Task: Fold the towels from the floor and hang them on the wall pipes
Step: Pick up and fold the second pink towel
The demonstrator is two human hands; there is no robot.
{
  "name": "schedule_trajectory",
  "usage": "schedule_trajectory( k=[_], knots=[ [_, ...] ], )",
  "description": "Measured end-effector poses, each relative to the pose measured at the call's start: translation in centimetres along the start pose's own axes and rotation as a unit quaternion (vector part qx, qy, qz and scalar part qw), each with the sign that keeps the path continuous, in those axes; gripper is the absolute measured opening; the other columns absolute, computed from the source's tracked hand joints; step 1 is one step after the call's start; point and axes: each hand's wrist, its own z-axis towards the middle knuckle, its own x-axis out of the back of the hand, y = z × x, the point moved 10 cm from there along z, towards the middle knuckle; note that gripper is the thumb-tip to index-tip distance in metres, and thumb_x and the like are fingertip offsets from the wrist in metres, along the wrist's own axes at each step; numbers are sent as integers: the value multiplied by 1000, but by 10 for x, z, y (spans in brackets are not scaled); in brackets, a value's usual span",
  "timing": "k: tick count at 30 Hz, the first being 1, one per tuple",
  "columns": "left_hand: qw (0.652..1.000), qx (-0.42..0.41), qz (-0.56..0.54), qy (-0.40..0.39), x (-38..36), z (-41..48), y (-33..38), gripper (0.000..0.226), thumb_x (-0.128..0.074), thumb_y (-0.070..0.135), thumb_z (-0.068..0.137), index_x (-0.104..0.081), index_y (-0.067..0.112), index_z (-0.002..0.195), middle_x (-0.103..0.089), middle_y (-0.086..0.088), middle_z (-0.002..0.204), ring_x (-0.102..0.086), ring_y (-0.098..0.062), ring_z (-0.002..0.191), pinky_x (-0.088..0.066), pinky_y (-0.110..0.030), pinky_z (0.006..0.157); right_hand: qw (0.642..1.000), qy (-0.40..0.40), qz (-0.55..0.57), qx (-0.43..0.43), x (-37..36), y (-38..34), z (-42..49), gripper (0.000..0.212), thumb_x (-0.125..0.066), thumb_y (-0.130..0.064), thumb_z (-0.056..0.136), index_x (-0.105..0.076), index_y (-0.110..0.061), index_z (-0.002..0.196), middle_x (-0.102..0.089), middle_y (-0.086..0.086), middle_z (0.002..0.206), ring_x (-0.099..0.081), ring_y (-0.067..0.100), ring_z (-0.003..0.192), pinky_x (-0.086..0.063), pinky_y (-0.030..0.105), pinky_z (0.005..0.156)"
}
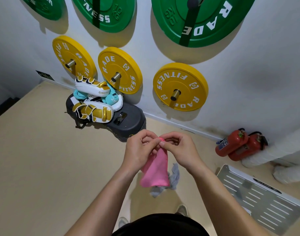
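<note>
A pink towel (156,171) hangs folded in front of me, held by its top edge. My left hand (140,149) and my right hand (179,147) pinch that top edge side by side, fingers curled. On the beige floor below lies a crumpled grey towel (174,177), partly hidden behind the pink one. Metal wall pipes stick out of the white wall through yellow weight plates: one pipe (175,94) at the right, one pipe (116,77) in the middle, one pipe (70,63) at the left.
Green weight plates (202,19) hang higher on the wall. A dark pad (128,122) with white-gold boxing pads (93,110) lies by the wall. Two red fire extinguishers (239,144) lie at the right, near a grey slotted platform (261,198). My shoes (182,210) show below.
</note>
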Motion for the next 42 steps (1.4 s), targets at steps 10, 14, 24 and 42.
schedule_trajectory(
  k=[10,14,24,42],
  knots=[
    [988,-54,75,-121,0,16,-1,8,-74,18,86,-74,23,92,-72,3,92,-68,-16,92,-54,-46,87,986,-110,-108,57,-6,-61,26,24,-65,2,88,-69,-22,84,-65,-2,79,-56,10,74,-46,22,72],
    [994,-29,61,-90,5,17,-8,10,-75,17,84,-71,26,86,-71,-5,80,-63,-27,75,-54,-44,77,980,-120,-137,80,-3,-80,32,20,-66,0,89,-68,-19,85,-65,1,79,-58,12,76,-48,29,74],
    [975,74,209,-5,61,19,-63,23,-68,7,75,-71,30,73,-69,8,67,-57,-6,59,-49,-28,63,961,-21,-259,94,44,-93,52,19,-65,-4,89,-65,-22,84,-65,-1,80,-62,15,75,-54,44,78],
    [960,134,246,7,106,10,-79,15,-74,9,74,-77,24,71,-73,6,65,-70,-13,70,-58,-33,71,931,100,-349,-45,102,-12,53,8,-55,-14,94,-58,-19,88,-61,1,85,-53,18,78,-40,29,62]
  ],
)
